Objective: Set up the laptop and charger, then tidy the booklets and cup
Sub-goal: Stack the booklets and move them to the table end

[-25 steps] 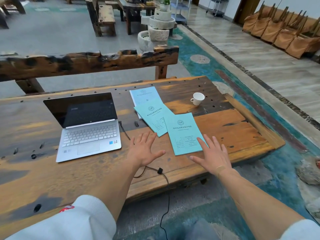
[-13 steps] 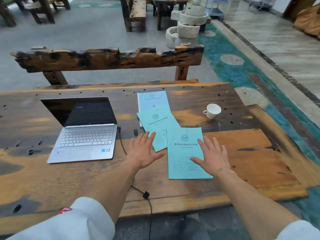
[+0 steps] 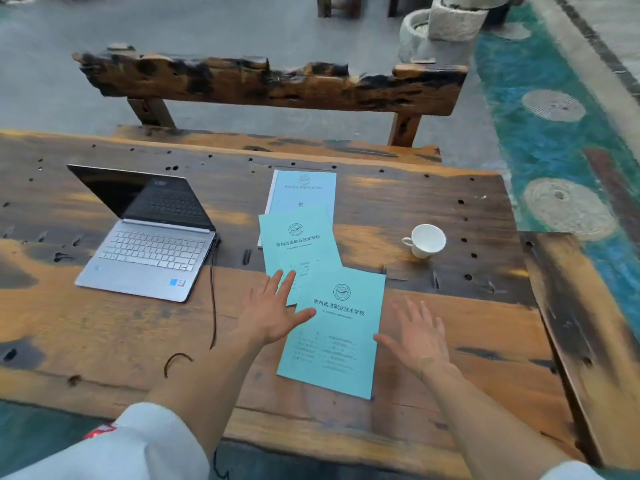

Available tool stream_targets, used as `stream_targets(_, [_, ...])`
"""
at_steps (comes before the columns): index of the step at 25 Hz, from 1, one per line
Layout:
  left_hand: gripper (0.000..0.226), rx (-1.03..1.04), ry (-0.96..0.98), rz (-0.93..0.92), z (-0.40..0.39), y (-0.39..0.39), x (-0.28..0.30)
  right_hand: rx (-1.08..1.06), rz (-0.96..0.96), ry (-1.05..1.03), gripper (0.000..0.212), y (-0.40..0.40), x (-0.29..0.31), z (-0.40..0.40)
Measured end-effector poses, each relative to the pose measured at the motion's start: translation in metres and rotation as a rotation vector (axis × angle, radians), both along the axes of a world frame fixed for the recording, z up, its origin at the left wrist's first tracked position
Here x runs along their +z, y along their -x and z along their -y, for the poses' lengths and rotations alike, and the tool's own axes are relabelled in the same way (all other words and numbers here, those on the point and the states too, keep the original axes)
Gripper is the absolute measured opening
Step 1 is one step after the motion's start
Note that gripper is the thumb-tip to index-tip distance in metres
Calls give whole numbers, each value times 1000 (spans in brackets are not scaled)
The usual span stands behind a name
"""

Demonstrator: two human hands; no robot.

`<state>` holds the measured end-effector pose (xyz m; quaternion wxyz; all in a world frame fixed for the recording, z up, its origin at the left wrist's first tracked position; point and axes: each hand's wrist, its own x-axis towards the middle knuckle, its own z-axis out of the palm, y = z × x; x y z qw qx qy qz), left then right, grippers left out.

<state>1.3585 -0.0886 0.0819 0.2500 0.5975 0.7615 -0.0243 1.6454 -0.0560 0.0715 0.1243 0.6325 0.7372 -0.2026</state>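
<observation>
Right hand (image 3: 417, 336) slid off flat teal booklet (image 3: 337, 332); left hand (image 3: 272, 311) splayed, both grips empty.

Rustic teahouse-like hall, reclaimed-wood table (image 3: 450, 341), bench (image 3: 270, 81), stone millstones (image 3: 446, 26)

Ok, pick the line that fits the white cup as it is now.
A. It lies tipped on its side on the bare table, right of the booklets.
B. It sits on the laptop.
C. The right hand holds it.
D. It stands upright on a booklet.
A: the white cup lies tipped on the wooden table, its mouth facing the camera, clear of the booklets and of both hands.
</observation>
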Motion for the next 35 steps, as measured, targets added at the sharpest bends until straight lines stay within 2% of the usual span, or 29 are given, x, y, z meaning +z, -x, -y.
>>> stream_targets(12, [98, 24, 20, -80, -24, -14, 3, -1, -95, 48, 82, -11, -18, -30])
stream_targets(23, [97, 87, 124, 17, -27, 1, -21, -14, -95, 151, 79, 11, -28, -45])
stream_targets(28, [95, 104, 177, 117, -44, 8, -38, -106, -95, 269, 81, 30, -39, -60])
stream_targets(32, [88, 49, 313, 129, -51, 19, -61, -221, -68, 368, 85, 43, -63, -63])
stream_targets(35, [76, 20, 397, 148, -58, 24, -75, -343, -62, 452, 77, 52, -81, -61])
